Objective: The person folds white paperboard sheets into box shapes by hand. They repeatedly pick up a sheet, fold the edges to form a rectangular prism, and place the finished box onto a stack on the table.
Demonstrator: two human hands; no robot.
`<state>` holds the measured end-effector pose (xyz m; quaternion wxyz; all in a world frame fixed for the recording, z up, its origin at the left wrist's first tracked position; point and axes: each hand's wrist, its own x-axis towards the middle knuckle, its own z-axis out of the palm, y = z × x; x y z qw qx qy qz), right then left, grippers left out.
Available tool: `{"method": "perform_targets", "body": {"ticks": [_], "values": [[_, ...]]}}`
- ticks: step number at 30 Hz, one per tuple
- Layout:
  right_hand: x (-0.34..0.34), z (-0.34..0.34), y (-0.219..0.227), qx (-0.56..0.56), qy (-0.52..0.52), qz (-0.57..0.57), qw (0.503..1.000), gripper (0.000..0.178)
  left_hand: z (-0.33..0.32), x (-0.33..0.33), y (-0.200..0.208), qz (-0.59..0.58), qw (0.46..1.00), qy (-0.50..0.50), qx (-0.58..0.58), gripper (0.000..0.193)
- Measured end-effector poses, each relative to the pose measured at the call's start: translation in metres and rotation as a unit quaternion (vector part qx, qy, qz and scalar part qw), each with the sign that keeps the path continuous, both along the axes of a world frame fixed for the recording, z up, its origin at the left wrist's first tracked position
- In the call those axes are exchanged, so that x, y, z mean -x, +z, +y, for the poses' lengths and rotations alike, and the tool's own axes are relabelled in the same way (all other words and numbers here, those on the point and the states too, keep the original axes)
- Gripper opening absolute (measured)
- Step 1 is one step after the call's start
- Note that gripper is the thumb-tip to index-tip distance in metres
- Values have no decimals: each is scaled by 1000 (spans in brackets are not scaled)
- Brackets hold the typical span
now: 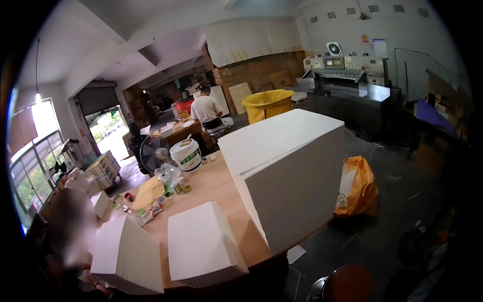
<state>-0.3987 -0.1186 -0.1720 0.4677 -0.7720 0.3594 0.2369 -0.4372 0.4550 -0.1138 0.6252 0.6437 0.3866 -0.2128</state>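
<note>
Left hand: out of view; right hand: likewise; both forearms and wrists lie outside the head view; finger pose and grip cannot be read for either side.

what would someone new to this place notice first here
Probably the big white stack, which towers over the right end of the wooden table, with two lower white stacks at the near edge to its left. Next, the bright colours: an orange bag on the dark floor right of the table, and a yellow container farther back, beyond the big stack.
</note>
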Motion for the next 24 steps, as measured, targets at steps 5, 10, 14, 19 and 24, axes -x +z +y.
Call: {"method": "perform_targets", "body": {"ticks": [5, 10, 14, 19, 24], "values": [[44, -5, -47, -6, -45, 5, 999, 53, 57, 65, -44, -36, 766, -531, -362, 35], [89, -10, -80, -3, -101, 3, 995, 56, 35, 53, 10, -84, 598, -683, -411, 32], [110, -20, -101, 16, -168, -7, 986, 58, -41, 9, 126, 135, 790, -495, -336, 42], [119, -31, -113, 36, -213, -6, 976, 61, 6, 47, 96, 54, 715, -585, -378, 53], [128, -41, -112, 72, -283, -7, 956, 65, -18, 53, 135, 27, 768, -490, -411, 49]]}}
